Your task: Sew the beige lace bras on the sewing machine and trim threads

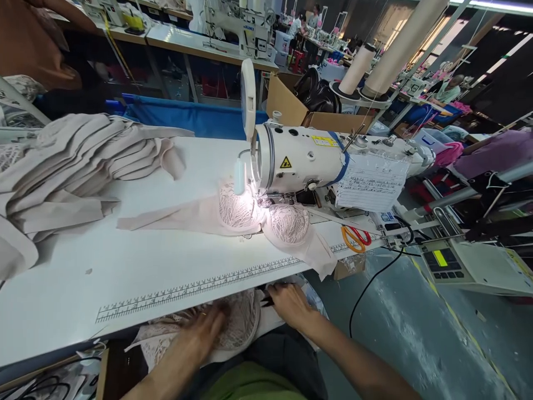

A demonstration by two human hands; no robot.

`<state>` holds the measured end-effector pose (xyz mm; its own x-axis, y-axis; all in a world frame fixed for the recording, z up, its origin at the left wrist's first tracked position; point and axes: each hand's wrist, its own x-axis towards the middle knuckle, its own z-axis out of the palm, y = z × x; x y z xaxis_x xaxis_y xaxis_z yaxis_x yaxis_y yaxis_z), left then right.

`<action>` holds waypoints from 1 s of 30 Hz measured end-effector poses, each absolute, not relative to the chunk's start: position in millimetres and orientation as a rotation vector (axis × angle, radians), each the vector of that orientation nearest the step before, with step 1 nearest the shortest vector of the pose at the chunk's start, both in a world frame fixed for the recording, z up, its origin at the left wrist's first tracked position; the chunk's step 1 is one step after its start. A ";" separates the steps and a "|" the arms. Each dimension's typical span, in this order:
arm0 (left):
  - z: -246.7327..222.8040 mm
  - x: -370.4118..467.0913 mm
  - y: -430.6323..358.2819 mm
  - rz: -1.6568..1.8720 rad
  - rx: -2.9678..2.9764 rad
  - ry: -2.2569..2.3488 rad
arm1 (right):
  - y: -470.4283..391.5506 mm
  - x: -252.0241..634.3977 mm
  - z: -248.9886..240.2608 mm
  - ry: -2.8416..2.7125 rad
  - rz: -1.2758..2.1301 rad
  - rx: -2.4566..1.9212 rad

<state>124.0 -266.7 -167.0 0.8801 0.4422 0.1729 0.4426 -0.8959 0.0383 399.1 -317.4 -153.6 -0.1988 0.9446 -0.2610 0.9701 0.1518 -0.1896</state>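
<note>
On my lap, under the table's front edge, lies a beige lace bra (244, 319). My left hand (204, 328), a little blurred, is closed over one of its cups, with the thumb hidden. Just right of that cup, my right hand (291, 303) has its fingers wrapped round what look like small thread snips (267, 300), whose dark pointed tips show. A second lace bra (287, 225) is spread on the table, its middle under the lit needle area of the white sewing machine (300, 155). Neither hand touches that one.
A pile of beige bra pieces (79, 166) covers the table's left end. Orange-handled scissors (353, 239) lie at the right, near a control box (478, 266). Along the front edge runs a printed ruler (200, 289). A cardboard box (287, 103) stands behind; another person's arm (75, 16) shows upper left.
</note>
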 end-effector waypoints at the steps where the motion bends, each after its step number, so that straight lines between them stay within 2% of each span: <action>1: -155.6 128.7 -261.5 -0.434 -3.113 -0.485 | -317.0 401.4 -146.5 2.426 -0.445 1.876; 3: -130.6 144.6 -241.6 -0.703 -3.175 -0.040 | -313.2 408.7 -129.3 2.734 -0.254 1.740; 5: -106.7 167.6 -208.9 -0.798 -3.160 0.114 | -303.5 421.7 -110.1 3.057 0.088 1.673; 8: -81.4 206.3 -147.4 -0.848 -3.108 -0.149 | -277.4 451.3 -85.1 3.131 0.362 1.933; 10: -74.3 228.4 -110.7 -0.678 -3.147 -0.287 | -255.7 472.6 -74.8 3.055 0.421 2.131; 14: -79.9 253.6 -74.8 -0.353 -3.194 -0.243 | -213.6 495.8 -67.7 2.751 0.340 2.389; 21: -95.0 255.6 -82.3 -0.394 -2.986 -0.205 | -154.4 476.7 -73.8 2.165 0.192 2.304; 30: -90.2 257.8 -84.0 -0.388 -3.111 -0.332 | -130.6 507.0 -92.5 2.474 0.177 2.127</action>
<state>257.8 -84.0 -90.2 0.9475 0.2094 0.2418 0.2065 -0.9777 0.0373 507.0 -130.6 -92.5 -0.1482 0.9751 0.1651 0.9887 0.1502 0.0003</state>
